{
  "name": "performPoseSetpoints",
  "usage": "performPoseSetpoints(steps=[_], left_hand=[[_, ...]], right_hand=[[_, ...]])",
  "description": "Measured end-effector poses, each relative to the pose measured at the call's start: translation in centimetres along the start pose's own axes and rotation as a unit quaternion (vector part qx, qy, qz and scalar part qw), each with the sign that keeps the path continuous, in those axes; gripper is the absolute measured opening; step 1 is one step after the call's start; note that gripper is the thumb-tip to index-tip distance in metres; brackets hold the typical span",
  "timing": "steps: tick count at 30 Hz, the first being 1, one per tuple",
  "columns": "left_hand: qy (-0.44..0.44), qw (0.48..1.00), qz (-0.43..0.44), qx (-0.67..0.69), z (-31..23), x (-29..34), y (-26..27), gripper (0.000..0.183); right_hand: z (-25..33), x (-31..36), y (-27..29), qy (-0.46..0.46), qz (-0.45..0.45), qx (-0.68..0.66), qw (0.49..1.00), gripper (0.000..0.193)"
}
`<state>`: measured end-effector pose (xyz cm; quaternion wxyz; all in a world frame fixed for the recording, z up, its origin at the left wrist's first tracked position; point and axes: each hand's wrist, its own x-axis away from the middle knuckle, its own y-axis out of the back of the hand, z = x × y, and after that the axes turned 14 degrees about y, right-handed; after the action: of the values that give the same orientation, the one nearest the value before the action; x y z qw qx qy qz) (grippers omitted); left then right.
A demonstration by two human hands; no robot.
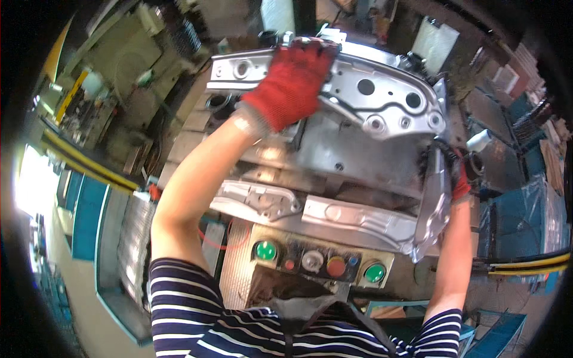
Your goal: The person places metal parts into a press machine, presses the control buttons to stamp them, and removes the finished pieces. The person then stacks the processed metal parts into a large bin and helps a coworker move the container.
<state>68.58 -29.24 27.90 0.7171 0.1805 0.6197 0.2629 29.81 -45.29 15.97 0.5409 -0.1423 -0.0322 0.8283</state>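
Observation:
A long silver stamped metal bracket (352, 77) with round holes lies across the far side of a fixture. My left hand (292, 83), in a red knit glove, reaches over its left half, with fingers bent over the far edge. At the right, my right hand (461, 180), also red-gloved, is wrapped round the outer side of a narrow upright metal piece (434, 194); most of its fingers are hidden behind that piece. Nearer to me are two more stamped parts, a shorter one (256, 198) at left and a longer one (358, 219) at right.
A control panel (319, 262) with two green buttons and a red one sits close to my body. Yellow-and-black bars (89, 161) flank the fixture. Blue metal bins (110, 256) stand at left, and a grey plate (364, 155) spans the fixture's middle.

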Motion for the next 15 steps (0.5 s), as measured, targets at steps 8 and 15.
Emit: performPoseSetpoints(steps=[8, 15], left_hand=[[0.138, 0.914, 0.366, -0.110, 4.1, 21.2, 9.2, 0.086], [0.161, 0.854, 0.472, -0.145, 6.1, 31.7, -0.2, 0.073]], right_hand=[[1.3, 0.8, -1.4, -0.020, -0.015, 0.005, 1.000, 0.022], [0.8, -0.2, -0.4, -0.006, 0.079, 0.005, 0.997, 0.030]])
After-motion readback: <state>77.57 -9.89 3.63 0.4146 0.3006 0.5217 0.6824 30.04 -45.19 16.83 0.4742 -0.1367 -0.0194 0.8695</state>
